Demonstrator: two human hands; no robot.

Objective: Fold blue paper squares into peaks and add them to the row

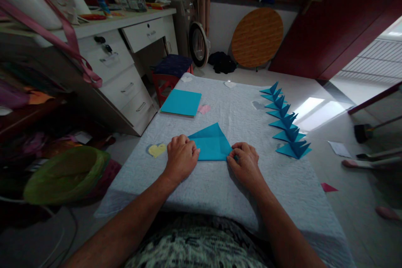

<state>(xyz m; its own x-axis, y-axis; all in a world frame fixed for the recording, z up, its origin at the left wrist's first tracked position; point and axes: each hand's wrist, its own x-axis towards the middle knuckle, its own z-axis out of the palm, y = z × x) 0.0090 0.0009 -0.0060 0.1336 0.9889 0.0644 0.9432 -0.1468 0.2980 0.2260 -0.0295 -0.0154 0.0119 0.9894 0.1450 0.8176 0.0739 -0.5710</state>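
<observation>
A partly folded sheet of blue origami paper [211, 147] lies on the cloth in front of me, its bottom edge straight and one corner pointing away. My left hand [182, 153] grips the paper's left end with curled fingers. At the right end, my right hand [244, 157] pinches the lower corner between thumb and fingers. Beyond the left hand rests a stack of square blue paper [181, 103]. To the right, several folded blue paper cranes [293, 149] stand in a row running away from me.
A grey tablecloth [220, 192] with heart patches covers the table. Left of it are a white desk with drawers [114, 67] and a bin with a green liner [65, 171]. A stool [172, 65] stands behind the table's far left corner, near an open washing machine [198, 44].
</observation>
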